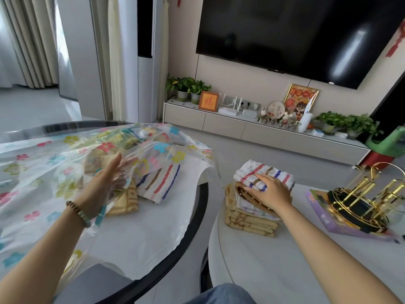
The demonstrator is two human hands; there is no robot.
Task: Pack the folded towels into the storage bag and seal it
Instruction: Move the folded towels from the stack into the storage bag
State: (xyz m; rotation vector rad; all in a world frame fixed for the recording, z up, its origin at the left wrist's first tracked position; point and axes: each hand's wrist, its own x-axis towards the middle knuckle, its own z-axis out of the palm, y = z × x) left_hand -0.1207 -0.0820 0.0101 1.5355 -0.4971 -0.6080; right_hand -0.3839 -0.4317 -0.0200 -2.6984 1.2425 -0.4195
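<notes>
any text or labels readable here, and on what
"福" on the small orange framed sign on the TV cabinet.
Round plaque: characters, too blurred to read.
Purple box under the gold rack: print too blurred.
Storage bag and towels: no text.

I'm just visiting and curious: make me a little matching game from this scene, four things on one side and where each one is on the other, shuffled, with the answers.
Things:
1. left hand
2. right hand
3. flowered storage bag
4. gold wire rack

Places:
A. on the purple box at the far right
B. spread over the black-rimmed round table
C. resting on top of the towel stack
D. holding up the bag's open edge

Pairs: 1-D, 2-C, 3-B, 4-A
</notes>
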